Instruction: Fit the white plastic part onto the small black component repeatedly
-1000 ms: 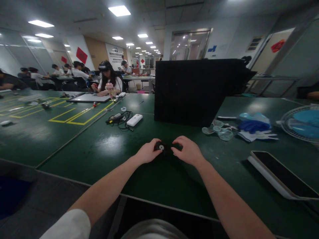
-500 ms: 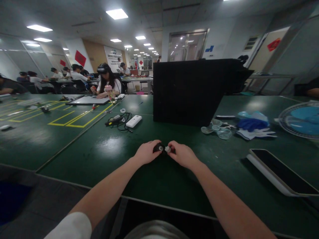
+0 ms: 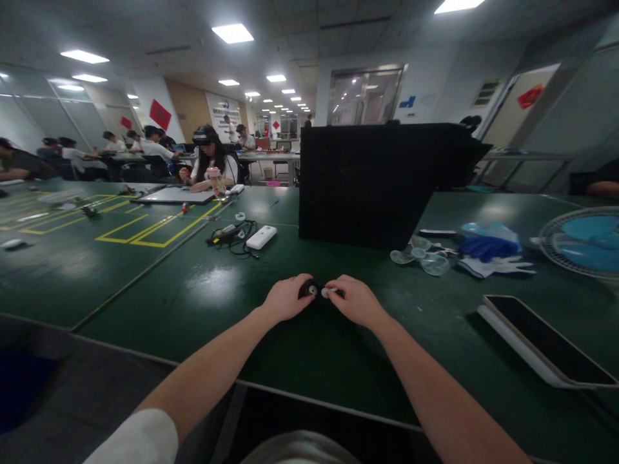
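Just above the green table, my left hand (image 3: pixel 289 298) is closed around a small black part with a round metallic face (image 3: pixel 313 290), which points toward the right. My right hand (image 3: pixel 356 301) pinches a small whitish piece (image 3: pixel 325 292) between thumb and fingertips. The two pieces are close together, with a narrow gap that looks dark. Both are too small for me to tell their kind. My fingers hide much of each piece.
A large black box (image 3: pixel 362 183) stands ahead. To its right lie clear plastic fan blades (image 3: pixel 430 261), gloves (image 3: pixel 491 248) and a fan guard (image 3: pixel 549 241). A phone (image 3: pixel 546 338) rests at right. Cables (image 3: pixel 227 235) and a white device (image 3: pixel 262 237) lie left. Another person (image 3: pixel 213 161) sits across the table.
The whitish piece in my right hand has turned, and my right fingers have shifted slightly around it. My left hand still holds the black part. The camera view has tilted a little.
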`<action>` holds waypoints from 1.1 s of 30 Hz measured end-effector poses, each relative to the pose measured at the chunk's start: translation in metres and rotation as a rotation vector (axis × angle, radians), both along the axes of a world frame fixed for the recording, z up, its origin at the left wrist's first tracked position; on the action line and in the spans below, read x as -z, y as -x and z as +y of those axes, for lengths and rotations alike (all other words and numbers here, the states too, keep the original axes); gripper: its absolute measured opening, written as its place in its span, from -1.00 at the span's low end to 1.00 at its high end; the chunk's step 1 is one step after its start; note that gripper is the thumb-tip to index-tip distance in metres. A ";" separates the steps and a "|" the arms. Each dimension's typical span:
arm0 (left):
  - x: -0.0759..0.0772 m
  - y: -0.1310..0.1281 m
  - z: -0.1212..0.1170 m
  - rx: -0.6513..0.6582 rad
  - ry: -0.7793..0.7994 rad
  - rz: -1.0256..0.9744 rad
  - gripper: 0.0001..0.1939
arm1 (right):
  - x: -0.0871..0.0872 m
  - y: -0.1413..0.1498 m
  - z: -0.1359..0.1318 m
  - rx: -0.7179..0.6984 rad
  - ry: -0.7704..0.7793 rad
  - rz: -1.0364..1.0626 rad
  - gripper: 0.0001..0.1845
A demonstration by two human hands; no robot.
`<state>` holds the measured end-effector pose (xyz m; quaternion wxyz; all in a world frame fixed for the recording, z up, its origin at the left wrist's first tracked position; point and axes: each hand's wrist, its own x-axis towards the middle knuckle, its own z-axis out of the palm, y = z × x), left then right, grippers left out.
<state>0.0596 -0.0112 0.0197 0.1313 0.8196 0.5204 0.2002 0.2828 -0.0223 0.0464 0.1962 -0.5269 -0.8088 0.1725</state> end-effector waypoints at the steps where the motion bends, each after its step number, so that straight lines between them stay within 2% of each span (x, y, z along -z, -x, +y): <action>1: 0.000 0.000 0.000 0.002 0.016 -0.002 -0.52 | 0.001 0.000 0.000 -0.007 0.005 0.009 -0.71; 8: -0.003 0.001 -0.001 0.001 0.051 0.005 -0.50 | 0.008 -0.002 0.004 -0.016 -0.073 0.146 -0.70; 15: -0.003 0.000 -0.002 0.048 0.063 -0.032 -0.51 | 0.008 -0.001 0.005 -0.035 -0.007 0.165 -0.71; 19: -0.002 0.000 -0.002 0.012 0.067 -0.015 -0.51 | 0.010 -0.004 0.007 -0.044 -0.089 0.138 -0.70; 26: -0.005 0.001 -0.002 0.039 0.083 -0.037 -0.51 | 0.012 -0.001 0.007 -0.022 0.031 0.131 -0.70; 33: -0.001 -0.002 -0.002 0.048 0.133 -0.069 -0.45 | 0.016 0.005 0.005 0.015 -0.011 0.029 -0.71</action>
